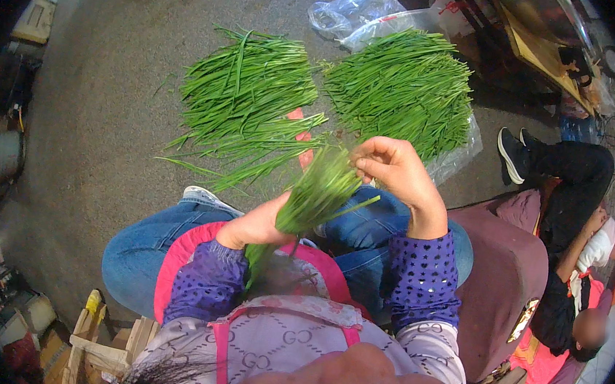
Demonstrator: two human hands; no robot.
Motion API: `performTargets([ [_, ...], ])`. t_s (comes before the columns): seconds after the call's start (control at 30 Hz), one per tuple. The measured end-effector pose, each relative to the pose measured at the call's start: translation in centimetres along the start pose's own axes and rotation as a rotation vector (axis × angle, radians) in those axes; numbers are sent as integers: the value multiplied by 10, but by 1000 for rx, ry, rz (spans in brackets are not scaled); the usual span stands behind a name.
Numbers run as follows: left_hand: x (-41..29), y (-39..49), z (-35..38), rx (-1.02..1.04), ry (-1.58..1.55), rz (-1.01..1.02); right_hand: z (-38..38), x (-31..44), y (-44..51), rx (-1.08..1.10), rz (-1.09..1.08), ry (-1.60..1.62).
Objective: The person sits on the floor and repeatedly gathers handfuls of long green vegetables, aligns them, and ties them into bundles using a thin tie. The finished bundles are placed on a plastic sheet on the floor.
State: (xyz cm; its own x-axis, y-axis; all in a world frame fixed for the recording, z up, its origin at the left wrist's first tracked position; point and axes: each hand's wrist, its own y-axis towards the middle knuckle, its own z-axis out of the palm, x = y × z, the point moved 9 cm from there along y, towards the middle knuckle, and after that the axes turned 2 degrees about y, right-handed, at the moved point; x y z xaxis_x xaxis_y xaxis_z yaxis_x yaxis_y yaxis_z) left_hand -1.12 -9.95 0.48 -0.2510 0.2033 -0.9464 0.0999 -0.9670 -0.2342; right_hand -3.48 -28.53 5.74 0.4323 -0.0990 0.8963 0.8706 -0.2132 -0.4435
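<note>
A bunch of garlic chives (318, 193) is gripped in my left hand (255, 220), above my lap. Its pale stem ends point up and to the right, slightly blurred, and the leaves hang down past my wrist. With thumb and fingers pinched together, my right hand (397, 167) is at the stem ends; its fingertips are partly hidden. One loose stem sticks out to the right below that hand. On the floor ahead lies a pile of chives (251, 77), with looser strands at its near side. To its right is a larger, denser pile of chives (404, 91).
A clear plastic bag (356, 15) lies behind the right pile, and plastic sheeting shows under that pile. A reddish strip (305, 148) is partly covered by strands. At right, another person (569, 215) reclines beside a maroon padded seat (497, 280). A wooden stool (101, 349) stands lower left.
</note>
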Motion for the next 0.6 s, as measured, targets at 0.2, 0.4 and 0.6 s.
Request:
performTargets([
  [0.2,7,0,-4,-26,13,-40,4,-5,0,48,22,-49],
  [0.4,15,4,-6,-21,61,24,11,-9,-2,155,67,-15],
  [0.6,9,0,-7,-23,48,55,14,2,-10,164,-1,-24],
])
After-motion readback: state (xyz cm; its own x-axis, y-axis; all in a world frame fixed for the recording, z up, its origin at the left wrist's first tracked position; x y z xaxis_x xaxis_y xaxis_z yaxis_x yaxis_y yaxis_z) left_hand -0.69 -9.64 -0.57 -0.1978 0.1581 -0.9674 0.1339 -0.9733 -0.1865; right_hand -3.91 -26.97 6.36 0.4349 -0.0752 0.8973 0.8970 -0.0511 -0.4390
